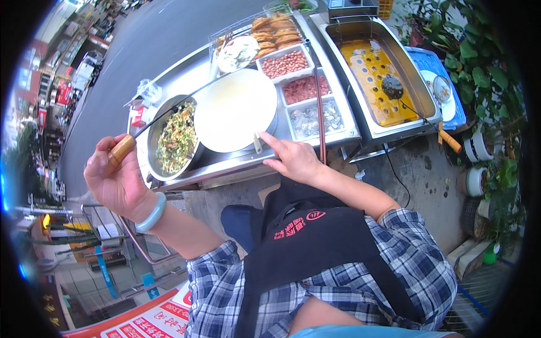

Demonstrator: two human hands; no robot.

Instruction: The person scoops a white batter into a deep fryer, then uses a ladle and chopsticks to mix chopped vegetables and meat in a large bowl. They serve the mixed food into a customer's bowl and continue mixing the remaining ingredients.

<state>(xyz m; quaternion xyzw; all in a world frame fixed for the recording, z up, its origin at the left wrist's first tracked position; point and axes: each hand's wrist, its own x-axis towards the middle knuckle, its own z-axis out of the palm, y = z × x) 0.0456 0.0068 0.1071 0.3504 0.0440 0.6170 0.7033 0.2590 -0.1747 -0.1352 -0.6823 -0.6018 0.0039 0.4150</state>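
Note:
My left hand, with a pale bracelet at its wrist, grips the wooden handle of a long metal ladle. The rod crosses a steel bowl of chopped vegetable filling and leads to a batter-coated ladle head. That head is above the tray's upper part. Below it stands a wide round container of pale batter. My right hand is at its near rim, index finger and thumb apart. The index fingertip is at or close to a pale spoon handle; contact is unclear.
White tubs of peanuts, minced meat and shelled oysters line the cart's right side. Fried pastries lie on a rack. Further right, a fryer of oil holds a dark ladle head. Long reddish-brown sticks cross the tubs.

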